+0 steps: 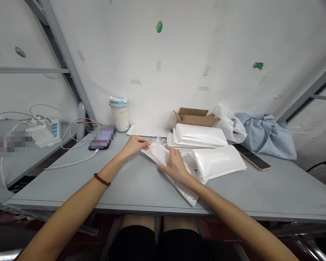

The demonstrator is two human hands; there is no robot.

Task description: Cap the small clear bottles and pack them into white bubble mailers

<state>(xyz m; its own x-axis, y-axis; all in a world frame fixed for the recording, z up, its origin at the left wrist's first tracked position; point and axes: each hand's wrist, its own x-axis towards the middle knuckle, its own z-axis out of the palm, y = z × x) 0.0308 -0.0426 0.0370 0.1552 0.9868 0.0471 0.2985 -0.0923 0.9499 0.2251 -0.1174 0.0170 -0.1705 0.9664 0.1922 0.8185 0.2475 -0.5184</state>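
A long white plastic pouch (163, 156) lies slantwise on the grey table (70, 181), running from the middle toward the front edge. My left hand (136, 144) pinches its far end with closed fingers. My right hand (175, 165) rests on top of the pouch's middle, fingers curled over it and pressing it down. A red bead bracelet (101, 179) sits on my left wrist. Just right of my right hand lie two stacks of white padded pouches (218, 161) (199, 135).
An open cardboard box (195, 116) stands behind the stacks by the wall. A lidded cup (119, 114) and a phone on a cable (101, 138) are at the left, another phone (251, 156), a plastic bag (229, 125) and blue cloth (266, 134) at the right.
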